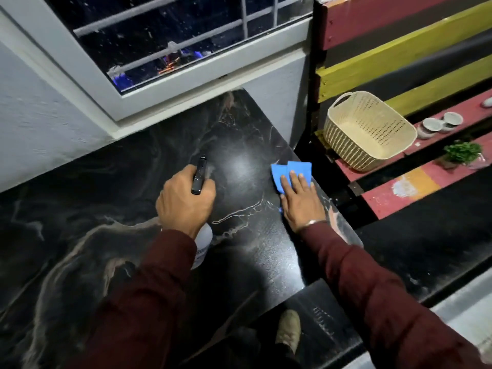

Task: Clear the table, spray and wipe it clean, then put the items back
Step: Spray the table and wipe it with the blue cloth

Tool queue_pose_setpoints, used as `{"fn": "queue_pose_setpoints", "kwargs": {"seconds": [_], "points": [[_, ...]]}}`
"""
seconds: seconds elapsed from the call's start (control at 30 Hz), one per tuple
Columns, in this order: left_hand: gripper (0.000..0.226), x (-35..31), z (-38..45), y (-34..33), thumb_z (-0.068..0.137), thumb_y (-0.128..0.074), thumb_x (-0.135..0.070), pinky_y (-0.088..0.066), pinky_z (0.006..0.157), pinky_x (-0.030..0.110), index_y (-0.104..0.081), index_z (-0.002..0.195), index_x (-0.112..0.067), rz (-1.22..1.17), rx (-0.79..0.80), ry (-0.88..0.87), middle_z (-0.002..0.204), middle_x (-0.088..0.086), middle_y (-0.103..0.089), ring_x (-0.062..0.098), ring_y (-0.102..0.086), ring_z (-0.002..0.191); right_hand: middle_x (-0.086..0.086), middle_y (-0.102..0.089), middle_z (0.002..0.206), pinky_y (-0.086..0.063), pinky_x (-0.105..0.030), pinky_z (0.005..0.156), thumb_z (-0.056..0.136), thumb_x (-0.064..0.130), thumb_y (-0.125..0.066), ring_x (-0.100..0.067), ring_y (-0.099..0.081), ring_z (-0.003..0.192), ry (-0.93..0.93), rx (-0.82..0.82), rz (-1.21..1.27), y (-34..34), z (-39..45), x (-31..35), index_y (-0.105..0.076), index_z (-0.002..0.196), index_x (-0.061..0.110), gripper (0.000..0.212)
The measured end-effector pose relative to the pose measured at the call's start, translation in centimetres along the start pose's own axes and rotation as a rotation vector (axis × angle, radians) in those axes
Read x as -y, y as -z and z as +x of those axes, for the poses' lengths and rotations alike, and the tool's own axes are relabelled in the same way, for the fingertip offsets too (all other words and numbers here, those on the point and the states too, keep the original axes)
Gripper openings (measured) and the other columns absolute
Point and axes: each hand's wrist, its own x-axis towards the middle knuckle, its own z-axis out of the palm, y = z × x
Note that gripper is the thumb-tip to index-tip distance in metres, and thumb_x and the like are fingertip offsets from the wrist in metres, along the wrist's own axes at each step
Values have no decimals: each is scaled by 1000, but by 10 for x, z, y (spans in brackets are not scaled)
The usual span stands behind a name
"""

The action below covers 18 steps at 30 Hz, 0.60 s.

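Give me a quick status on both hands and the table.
Left hand grips spray bottle. Right hand flat, pressing blue cloth at table edge. Nothing in the way.

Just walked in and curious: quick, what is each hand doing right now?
Left hand: fingers curled round the spray bottle, holding it over the black marble table.
Right hand: open, fingers flat, pressing the blue cloth on the table.

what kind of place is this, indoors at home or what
Probably a home balcony or a corner by a window: a black marble-look table under a barred window, beside a painted slatted bench holding a cream basket and small potted plant.
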Motion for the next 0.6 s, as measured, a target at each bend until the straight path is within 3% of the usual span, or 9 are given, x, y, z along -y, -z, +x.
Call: {"fn": "queue_pose_setpoints", "kwargs": {"seconds": [0.07, 0.1, 0.23, 0.3, 0.37, 0.47, 0.6], "points": [[31, 9, 11, 3, 89, -55, -39, -37, 65, 36, -45, 69, -18, -7, -7, -2, 61, -4, -51, 28, -49, 65, -16, -24, 156, -16, -49, 116, 97, 32, -29, -36, -21, 143, -84, -34, 51, 0, 29, 38, -30, 148, 11, 55], [30, 10, 14, 3, 89, -55, -39, -36, 65, 36, -45, 69, -18, -7, -9, -4, 62, -4, -51, 28, -49, 65, -15, -23, 156, -14, -49, 116, 97, 31, -32, -36, -20, 144, -41, -13, 51, -6, 31, 63, -28, 148, 11, 55], [24, 26, 38, 6, 86, -56, -33, -36, 64, 36, -49, 74, -14, -12, -23, -3, 63, -2, -52, 31, -49, 66, -12, -39, 149, -27, -51, 113, 92, 32, -36, -37, -29, 140, 456, 110, 12, -48, -22, 173, -44, 141, 13, 53], [23, 27, 49, 8, 86, -56, -33, -36, 64, 35, -51, 75, -14, -26, -9, -21, 63, -2, -52, 32, -50, 67, -6, -41, 148, -21, -50, 116, 93, 33, -44, -32, -28, 141, 650, 183, 38, -52, -63, 187, -43, 141, 17, 51], [22, 25, 58, 9, 87, -56, -34, -37, 65, 36, -53, 77, -14, -25, 9, -49, 64, -2, -53, 31, -51, 67, 0, -45, 145, -24, -42, 115, 93, 35, -44, -24, -38, 137, 715, 153, 68, -49, -65, 169, -41, 141, 23, 49], [20, 18, 68, 7, 86, -57, -33, -40, 67, 36, -56, 81, -14, -10, 35, -78, 68, -1, -57, 33, -55, 73, -2, -43, 148, -36, -42, 110, 92, 33, -42, -23, -41, 136, 495, 51, 18, -37, -14, 127, -41, 142, 21, 52], [24, 5, 76, -3, 83, -53, -38, -47, 70, 40, -51, 79, -15, 1, 55, -121, 71, 1, -60, 36, -58, 77, -7, -39, 150, -30, -45, 111, 95, 34, -35, -26, -38, 138, 172, 32, 9, -8, 72, 79, -40, 144, 17, 52]]}}
